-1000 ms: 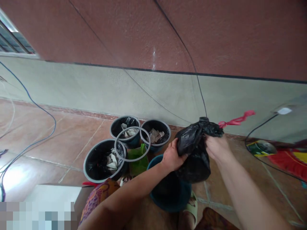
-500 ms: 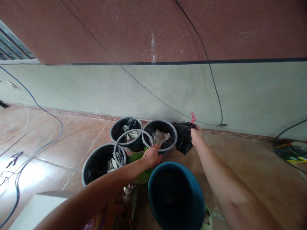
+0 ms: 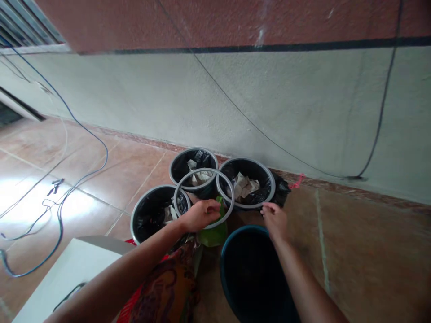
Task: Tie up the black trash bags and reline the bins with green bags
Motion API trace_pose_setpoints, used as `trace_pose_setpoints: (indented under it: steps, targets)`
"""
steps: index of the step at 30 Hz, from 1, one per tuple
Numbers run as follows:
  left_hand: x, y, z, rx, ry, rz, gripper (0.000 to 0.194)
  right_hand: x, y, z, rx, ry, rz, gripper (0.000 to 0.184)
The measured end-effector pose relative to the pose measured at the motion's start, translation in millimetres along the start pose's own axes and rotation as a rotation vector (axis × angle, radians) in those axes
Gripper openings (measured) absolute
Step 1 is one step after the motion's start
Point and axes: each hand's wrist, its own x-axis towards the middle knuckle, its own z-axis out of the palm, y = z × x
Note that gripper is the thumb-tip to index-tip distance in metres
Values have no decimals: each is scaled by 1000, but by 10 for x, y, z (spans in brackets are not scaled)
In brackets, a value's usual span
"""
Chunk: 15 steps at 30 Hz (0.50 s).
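Note:
My left hand (image 3: pixel 202 214) is closed at the lower left of a grey plastic ring (image 3: pixel 232 188), which tilts above the bins; the grip itself is partly hidden. My right hand (image 3: pixel 275 220) has its fingers pinched together by the front rim of the right lined bin (image 3: pixel 273 179); what is in them, if anything, I cannot make out. Behind that bin lies a black plastic bag (image 3: pixel 281 189) with a pink tie (image 3: pixel 297 181). Below my hands stands a dark blue bucket (image 3: pixel 226 251). A green bag (image 3: pixel 215 237) sits under the ring.
Two more black-lined bins, one at the back (image 3: pixel 173 168) and one at the left (image 3: pixel 135 220), hold crumpled paper. A white box (image 3: pixel 74 269) stands at lower left beside patterned cloth (image 3: pixel 164 287). Blue cable (image 3: pixel 104 150) crosses the floor. The wall (image 3: pixel 141 98) rises behind the bins.
My right hand has moved off the black bag to the right bin's front rim. The ring has shifted around my left hand, which now covers its lower left. The view has turned left.

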Motion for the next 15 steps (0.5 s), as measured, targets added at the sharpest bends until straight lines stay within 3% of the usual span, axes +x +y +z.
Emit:
trace_pose_setpoints:
  steps: [5, 9, 11, 13, 15]
  targets:
    - [-559, -77, -73, -135, -211, -46, 32, -601, -357, 153, -521, -257, -209, 30]
    - [-925, -582, 93, -170, -320, -162, 34, -722, -518, 320, -754, -589, -414, 31]
    - [-993, -907, 280, -220, -381, -247, 33, -675, -555, 489, -778, -776, -381, 32]
    - [-956, -1174, 481, -174, -360, -308, 33, -581, -582, 707, -734, -891, -298, 33]
    - [-821, -1339, 645, -30, -217, -287, 31, -469, -601, 942, -644, -912, -272, 36]
